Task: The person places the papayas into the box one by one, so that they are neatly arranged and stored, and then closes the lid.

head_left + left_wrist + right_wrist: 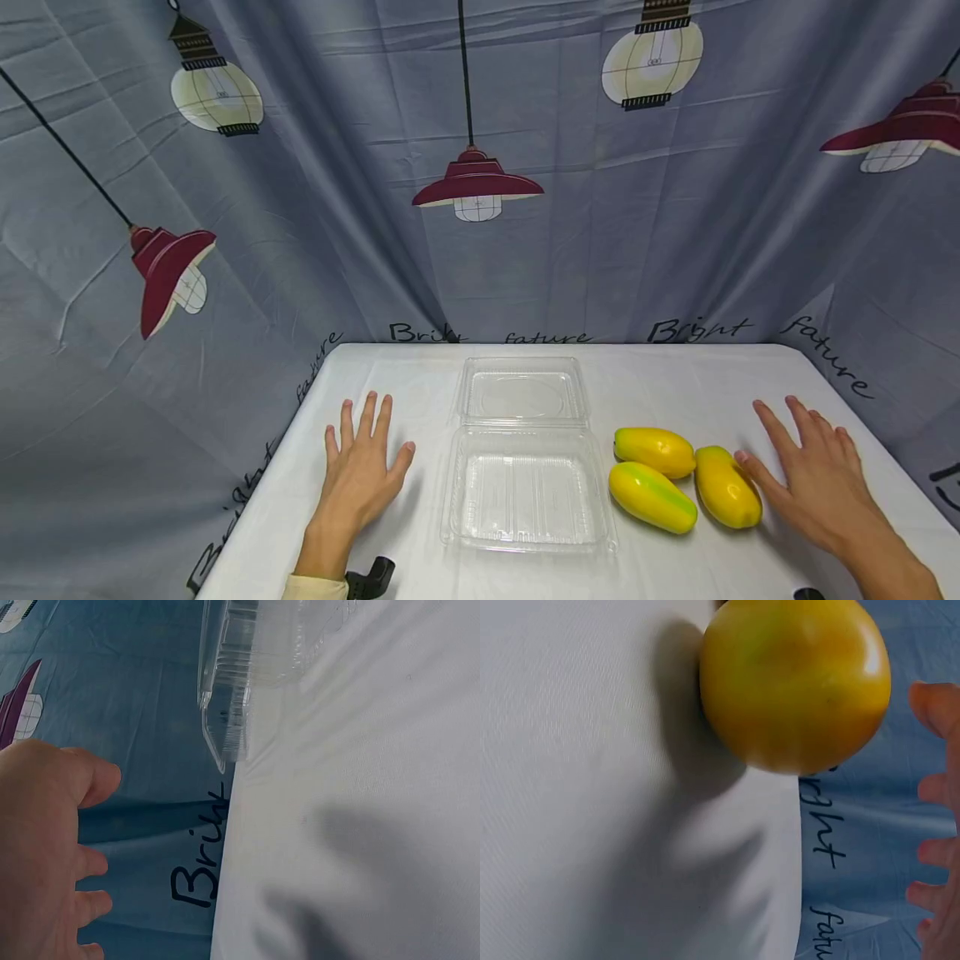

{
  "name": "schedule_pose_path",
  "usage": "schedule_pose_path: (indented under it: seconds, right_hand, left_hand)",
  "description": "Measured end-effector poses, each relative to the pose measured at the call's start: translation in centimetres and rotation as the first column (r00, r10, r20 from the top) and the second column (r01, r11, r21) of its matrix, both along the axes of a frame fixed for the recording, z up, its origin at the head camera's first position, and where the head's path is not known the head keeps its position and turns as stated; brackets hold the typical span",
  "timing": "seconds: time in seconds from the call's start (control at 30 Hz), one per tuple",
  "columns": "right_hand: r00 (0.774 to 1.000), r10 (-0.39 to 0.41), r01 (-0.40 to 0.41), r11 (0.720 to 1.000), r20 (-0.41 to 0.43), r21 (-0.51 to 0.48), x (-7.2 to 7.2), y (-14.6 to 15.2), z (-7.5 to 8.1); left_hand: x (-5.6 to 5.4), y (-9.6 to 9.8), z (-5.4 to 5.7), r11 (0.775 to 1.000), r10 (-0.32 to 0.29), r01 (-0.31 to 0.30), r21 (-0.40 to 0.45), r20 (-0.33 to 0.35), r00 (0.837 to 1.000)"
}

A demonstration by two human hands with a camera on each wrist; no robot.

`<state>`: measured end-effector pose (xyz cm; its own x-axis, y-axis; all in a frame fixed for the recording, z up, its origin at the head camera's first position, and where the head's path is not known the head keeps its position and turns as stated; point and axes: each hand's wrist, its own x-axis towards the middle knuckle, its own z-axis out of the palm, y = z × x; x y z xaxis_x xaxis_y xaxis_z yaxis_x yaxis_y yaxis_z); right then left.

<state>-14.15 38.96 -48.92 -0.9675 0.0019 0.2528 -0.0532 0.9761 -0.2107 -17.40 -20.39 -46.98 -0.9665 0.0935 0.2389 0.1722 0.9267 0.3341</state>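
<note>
A clear plastic clamshell box (531, 537) lies opened flat in the middle of the white table, its lid (523, 395) folded back on the far side. To its right are three glossy, oblong yellow fruits: an upper one (654, 451), a green-streaked lower one (652, 497) and a right one (727, 487). My left hand (362, 477) hovers left of the box with fingers spread, holding nothing. Spread just as wide, my right hand (821, 483) is beside the right fruit; in the right wrist view a gap shows between its thumb and the yellow fruit (795, 686).
A white cloth (397, 371) covers the table, which ends at a grey-blue curtain (330, 208) printed with lamps and lettering. Near my left wrist a black strap mount (371, 577) shows. Both hands cast shadows on the cloth.
</note>
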Motion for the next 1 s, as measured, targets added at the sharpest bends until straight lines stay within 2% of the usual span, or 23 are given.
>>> schedule_pose_path:
  seconds: [0.23, 0.33, 0.4, 0.5, 0.6, 0.7, 0.83, 0.9, 1.0]
  right_hand:
    - [1.000, 0.012, -0.013, 0.997, -0.020, -0.070, 0.7, -1.1, 0.9]
    - [0.999, 0.005, -0.009, 0.992, -0.034, -0.124, 1.6, -2.2, 1.5]
    - [0.999, -0.002, -0.004, 0.987, -0.038, -0.164, 2.3, -2.9, 2.0]
    - [0.999, -0.020, 0.012, 0.973, -0.029, -0.231, 3.3, -4.0, 2.9]
    - [0.999, -0.031, 0.025, 0.959, -0.015, -0.282, 4.1, -4.9, 3.8]
    - [1.000, -0.018, 0.013, 0.951, -0.013, -0.309, 4.5, -5.3, 4.7]
    - [1.000, -0.009, 0.009, 0.948, 0.000, -0.319, 4.7, -5.1, 5.5]
    - [1.000, -0.016, 0.021, 0.946, 0.017, -0.323, 4.6, -4.8, 5.8]
    - [0.999, -0.018, 0.033, 0.945, 0.049, -0.326, 4.5, -4.2, 6.4]
  left_hand:
    - [0.9, 0.5, 0.2, 0.998, -0.008, 0.005, 0.063, 0.039, 0.999]
    - [1.9, 1.2, 0.5, 0.991, -0.020, 0.014, 0.135, 0.040, 0.999]
    - [2.7, 1.8, 0.7, 0.976, -0.031, 0.021, 0.217, 0.041, 0.999]
    - [3.8, 2.7, 1.0, 0.931, -0.044, 0.027, 0.364, 0.037, 0.998]
    - [4.8, 3.4, 1.6, 0.866, -0.039, 0.028, 0.500, 0.011, 0.999]
    - [5.3, 3.9, 2.2, 0.802, -0.010, 0.040, 0.595, -0.052, 0.999]
    - [5.1, 4.4, 2.6, 0.726, 0.003, 0.122, 0.677, -0.181, 0.984]
    - [4.7, 4.6, 2.5, 0.690, -0.016, 0.181, 0.700, -0.236, 0.972]
    - [4.1, 4.9, 2.2, 0.634, -0.053, 0.238, 0.736, -0.265, 0.963]
